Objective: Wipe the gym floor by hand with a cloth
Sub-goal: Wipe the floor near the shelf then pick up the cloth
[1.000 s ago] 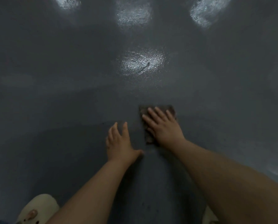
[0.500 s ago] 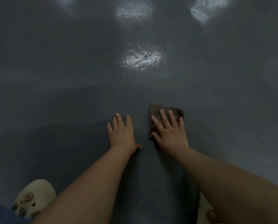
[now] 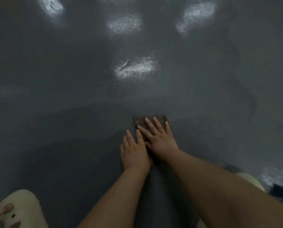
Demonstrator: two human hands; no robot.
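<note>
A small dark brown cloth (image 3: 140, 121) lies flat on the grey gym floor (image 3: 71, 96) in the middle of the view. My right hand (image 3: 159, 139) presses on the cloth with straight, spread fingers and covers most of it; only its far edge and left corner show. My left hand (image 3: 134, 150) lies flat on the floor right beside it, fingers straight, its index finger against the cloth's left edge and close to my right hand.
A cream clog-style shoe (image 3: 14, 209) is at the lower left, and another cream shoe (image 3: 251, 180) peeks out behind my right forearm. Bright ceiling-light reflections (image 3: 137, 68) shine on the wet-looking floor ahead. Curved wipe marks (image 3: 246, 94) run at the right.
My two hands have come together: the left hand moved right until it lies against the cloth and the right hand. The cloth stays under my right palm.
</note>
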